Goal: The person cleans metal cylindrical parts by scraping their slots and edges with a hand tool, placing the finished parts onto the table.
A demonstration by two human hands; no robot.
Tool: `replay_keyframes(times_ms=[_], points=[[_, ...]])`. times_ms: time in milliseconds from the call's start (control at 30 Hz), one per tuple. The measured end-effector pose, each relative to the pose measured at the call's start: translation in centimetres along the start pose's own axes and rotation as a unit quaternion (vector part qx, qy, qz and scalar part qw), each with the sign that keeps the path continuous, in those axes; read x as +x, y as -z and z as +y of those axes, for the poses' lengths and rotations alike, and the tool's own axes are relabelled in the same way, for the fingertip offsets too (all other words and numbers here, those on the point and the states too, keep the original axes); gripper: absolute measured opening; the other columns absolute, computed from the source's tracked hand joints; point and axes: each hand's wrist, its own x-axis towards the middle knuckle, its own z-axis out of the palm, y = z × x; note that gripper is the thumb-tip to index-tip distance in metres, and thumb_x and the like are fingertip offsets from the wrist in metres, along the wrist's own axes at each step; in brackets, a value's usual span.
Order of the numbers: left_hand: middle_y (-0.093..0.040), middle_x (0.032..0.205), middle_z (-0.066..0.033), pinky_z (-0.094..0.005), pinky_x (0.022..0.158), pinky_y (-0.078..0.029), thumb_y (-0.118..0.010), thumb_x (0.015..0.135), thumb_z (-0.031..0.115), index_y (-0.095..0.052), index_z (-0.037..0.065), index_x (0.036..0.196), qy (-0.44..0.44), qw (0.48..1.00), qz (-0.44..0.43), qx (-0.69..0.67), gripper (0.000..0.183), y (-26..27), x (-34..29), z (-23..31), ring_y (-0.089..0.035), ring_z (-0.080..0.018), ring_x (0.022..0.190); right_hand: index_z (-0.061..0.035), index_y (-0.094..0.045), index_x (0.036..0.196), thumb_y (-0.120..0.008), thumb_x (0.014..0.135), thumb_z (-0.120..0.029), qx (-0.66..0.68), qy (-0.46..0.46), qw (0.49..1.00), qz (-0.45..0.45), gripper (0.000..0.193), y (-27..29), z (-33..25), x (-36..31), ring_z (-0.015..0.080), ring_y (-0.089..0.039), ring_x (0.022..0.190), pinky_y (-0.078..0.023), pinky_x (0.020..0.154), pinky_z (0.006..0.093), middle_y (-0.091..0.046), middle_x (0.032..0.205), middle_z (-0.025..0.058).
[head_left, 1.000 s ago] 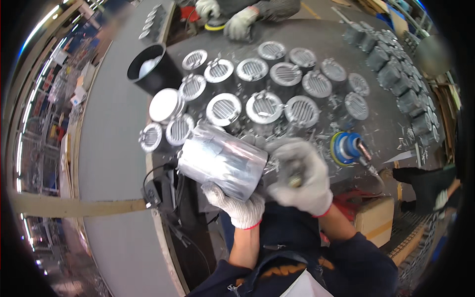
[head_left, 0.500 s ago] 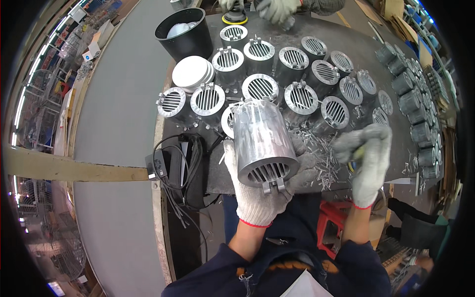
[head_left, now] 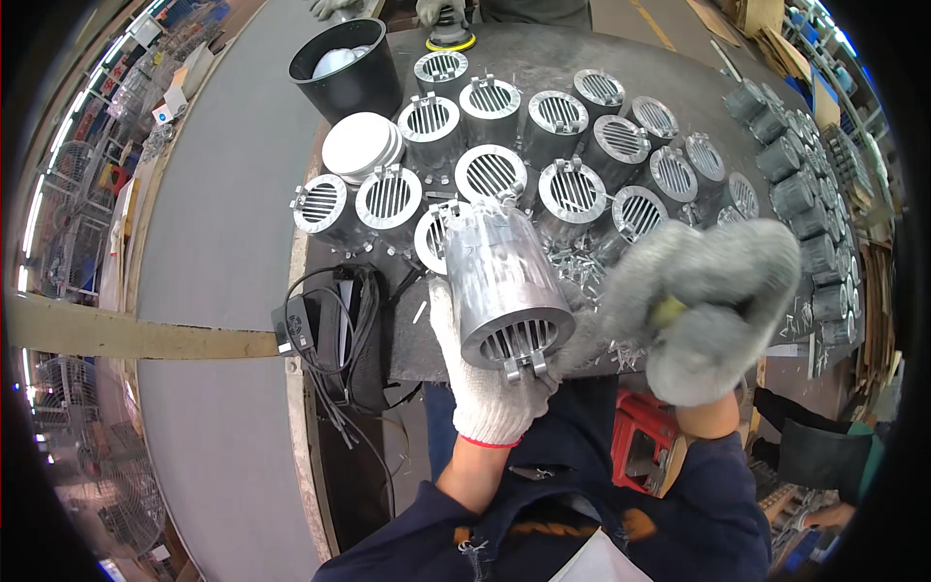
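Observation:
My left hand, in a white knit glove, grips a shiny metal cylinder from below and the side. The cylinder is tilted, with its slotted end and two small lugs facing me. Raised to its right is my right hand, in a grey-stained glove and smeared by motion. Its fingers curl round something with a yellow part, which I cannot make out. Beyond the held piece, several similar slotted cylinders stand upright on the dark table. Small metal slivers lie scattered between them and my hands.
White discs are stacked beside a black bucket at the far left. A black bag with cables sits at the table's left edge. More cylinders stand in rows at right. Across the table, a co-worker's gloved hand holds a sander.
My right hand has come up closer to the camera. The left hand keeps the cylinder in nearly the same pose. A co-worker's other hand has moved left, away from the table's far side.

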Motion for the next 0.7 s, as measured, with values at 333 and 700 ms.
replay_keyframes(times_ms=[333, 700], points=[[-0.064, 0.135, -0.0067, -0.0390, 0.089, -0.055, -0.043, 0.104, 0.068, -0.048, 0.014, 0.153, -0.041, 0.989, 0.017, 0.138, 0.073, -0.1, 0.3, -1.3, -0.066, -0.0235, 0.113, 0.0018, -0.061, 0.110, -0.064, 0.093, -0.001, -0.041, -0.012, 0.996, -0.074, 0.017, 0.6, 0.4, 0.8, 0.0182, -0.069, 0.087, -0.059, 0.077, 0.0332, -0.071, 0.102, 0.0161], [-0.056, 0.153, -0.0105, -0.0412, 0.114, -0.051, -0.033, 0.112, 0.062, -0.043, 0.011, 0.159, -0.063, 0.977, 0.065, 0.191, 0.070, 3.5, -0.5, -2.3, -0.059, -0.0238, 0.135, -0.0034, -0.059, 0.120, -0.078, 0.090, -0.003, 0.060, -0.063, 0.978, -0.192, 0.036, -0.5, 0.4, 0.8, 0.0215, -0.071, 0.083, -0.057, 0.072, 0.0345, -0.071, 0.101, 0.0099]])
